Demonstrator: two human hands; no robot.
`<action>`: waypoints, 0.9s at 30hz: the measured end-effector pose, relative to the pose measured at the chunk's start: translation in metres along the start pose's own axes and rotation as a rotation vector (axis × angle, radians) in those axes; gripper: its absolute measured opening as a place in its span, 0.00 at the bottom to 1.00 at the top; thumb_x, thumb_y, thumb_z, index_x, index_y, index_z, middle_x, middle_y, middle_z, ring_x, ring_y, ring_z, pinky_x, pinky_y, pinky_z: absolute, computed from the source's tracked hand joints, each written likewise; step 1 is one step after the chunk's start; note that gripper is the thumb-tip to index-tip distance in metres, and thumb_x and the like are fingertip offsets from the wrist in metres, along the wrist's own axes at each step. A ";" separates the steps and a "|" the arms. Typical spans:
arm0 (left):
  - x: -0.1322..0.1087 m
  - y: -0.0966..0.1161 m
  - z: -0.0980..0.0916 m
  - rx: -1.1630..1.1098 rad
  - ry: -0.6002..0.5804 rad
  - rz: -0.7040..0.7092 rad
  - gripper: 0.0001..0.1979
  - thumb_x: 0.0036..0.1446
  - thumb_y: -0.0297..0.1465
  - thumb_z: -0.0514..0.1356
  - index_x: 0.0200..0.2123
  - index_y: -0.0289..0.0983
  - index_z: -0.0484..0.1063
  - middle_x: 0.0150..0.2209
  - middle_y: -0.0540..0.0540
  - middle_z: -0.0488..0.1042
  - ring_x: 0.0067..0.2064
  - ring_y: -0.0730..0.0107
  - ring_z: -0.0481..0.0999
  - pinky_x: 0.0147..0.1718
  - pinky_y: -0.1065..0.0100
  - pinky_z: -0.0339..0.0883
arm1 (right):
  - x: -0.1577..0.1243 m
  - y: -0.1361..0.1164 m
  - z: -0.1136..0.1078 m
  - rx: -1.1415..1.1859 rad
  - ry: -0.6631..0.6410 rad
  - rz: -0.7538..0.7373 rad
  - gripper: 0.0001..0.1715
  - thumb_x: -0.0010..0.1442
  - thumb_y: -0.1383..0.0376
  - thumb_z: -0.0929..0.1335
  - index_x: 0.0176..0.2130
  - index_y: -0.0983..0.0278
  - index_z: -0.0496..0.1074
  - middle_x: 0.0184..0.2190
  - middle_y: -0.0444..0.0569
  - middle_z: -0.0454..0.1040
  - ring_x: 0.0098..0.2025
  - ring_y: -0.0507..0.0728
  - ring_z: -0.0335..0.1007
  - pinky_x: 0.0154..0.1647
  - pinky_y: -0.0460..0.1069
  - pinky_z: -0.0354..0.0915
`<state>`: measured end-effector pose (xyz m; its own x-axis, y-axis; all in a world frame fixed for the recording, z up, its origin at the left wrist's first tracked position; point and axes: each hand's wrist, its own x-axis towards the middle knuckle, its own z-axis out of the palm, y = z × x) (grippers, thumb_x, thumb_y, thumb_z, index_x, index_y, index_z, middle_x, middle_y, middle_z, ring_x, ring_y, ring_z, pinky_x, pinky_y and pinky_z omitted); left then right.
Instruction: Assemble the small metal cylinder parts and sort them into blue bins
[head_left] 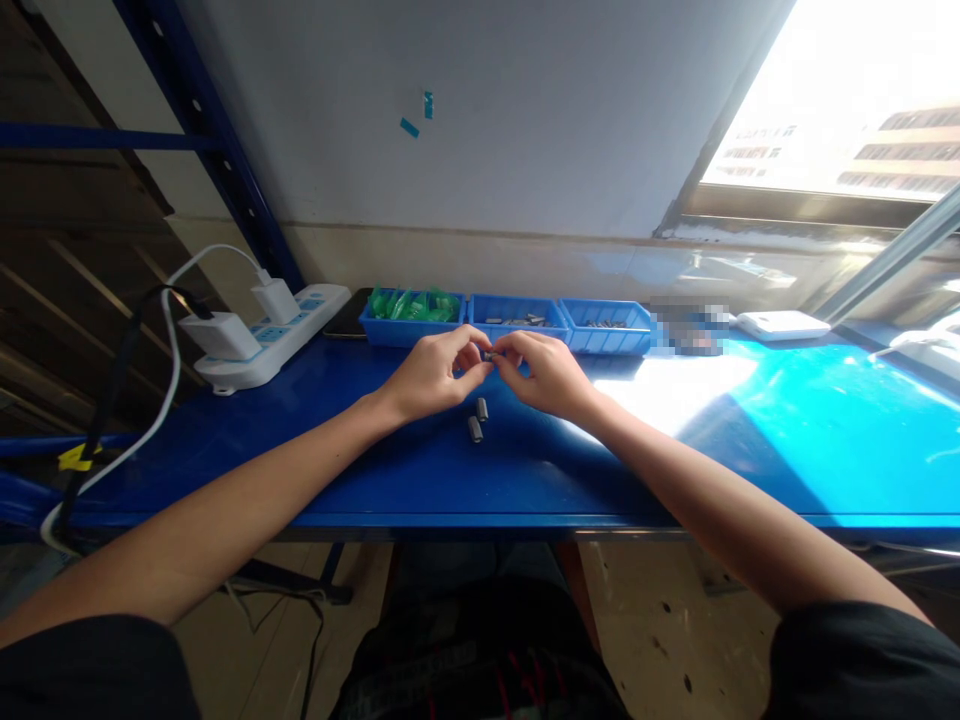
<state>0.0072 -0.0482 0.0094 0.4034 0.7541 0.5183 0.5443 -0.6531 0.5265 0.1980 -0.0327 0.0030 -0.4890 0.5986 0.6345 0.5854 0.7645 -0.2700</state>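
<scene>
My left hand (439, 372) and my right hand (544, 372) meet above the blue table, fingertips pinched together. Between them is a small grey metal part (488, 357), mostly covered by the fingers. The left thumb and fingers grip it, and the right fingertips close on its right end. Whether it is one piece or two joined, I cannot tell. Just below, two short grey metal cylinders (482, 409) lie close together on the tabletop. Behind the hands stands a blue bin of grey metal pieces (517, 312), with a bin of smaller metal parts (606, 326) to its right.
At the left of the row, a blue bin holds green plastic packets (415, 305). A white power strip (277, 335) with plugged-in chargers and cables lies on the table's (360, 490) left side. A white box-shaped device (782, 325) sits at the back right, near the window, beside a blurred-out patch.
</scene>
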 end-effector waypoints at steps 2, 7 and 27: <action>0.000 0.001 0.000 0.035 0.014 0.022 0.12 0.55 0.36 0.59 0.40 0.36 0.70 0.31 0.48 0.75 0.32 0.70 0.75 0.33 0.71 0.66 | 0.000 0.000 0.000 0.006 -0.010 0.004 0.07 0.60 0.65 0.65 0.37 0.64 0.72 0.30 0.48 0.75 0.31 0.55 0.71 0.34 0.47 0.63; 0.002 0.000 -0.002 0.001 0.017 -0.023 0.11 0.56 0.37 0.58 0.38 0.35 0.72 0.30 0.48 0.76 0.31 0.70 0.75 0.32 0.71 0.67 | 0.001 0.002 -0.002 0.049 -0.052 -0.032 0.10 0.60 0.67 0.63 0.39 0.64 0.73 0.33 0.50 0.77 0.33 0.55 0.72 0.35 0.48 0.64; 0.006 -0.003 -0.001 -0.286 -0.152 -0.213 0.23 0.61 0.46 0.49 0.29 0.33 0.71 0.28 0.45 0.75 0.31 0.68 0.74 0.34 0.68 0.68 | 0.001 -0.005 -0.007 0.019 -0.037 -0.129 0.06 0.62 0.65 0.64 0.39 0.63 0.69 0.31 0.48 0.73 0.33 0.54 0.68 0.36 0.47 0.62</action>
<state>0.0075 -0.0420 0.0112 0.4192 0.8627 0.2830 0.4094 -0.4578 0.7892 0.1989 -0.0379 0.0105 -0.5830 0.5029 0.6381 0.5038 0.8399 -0.2016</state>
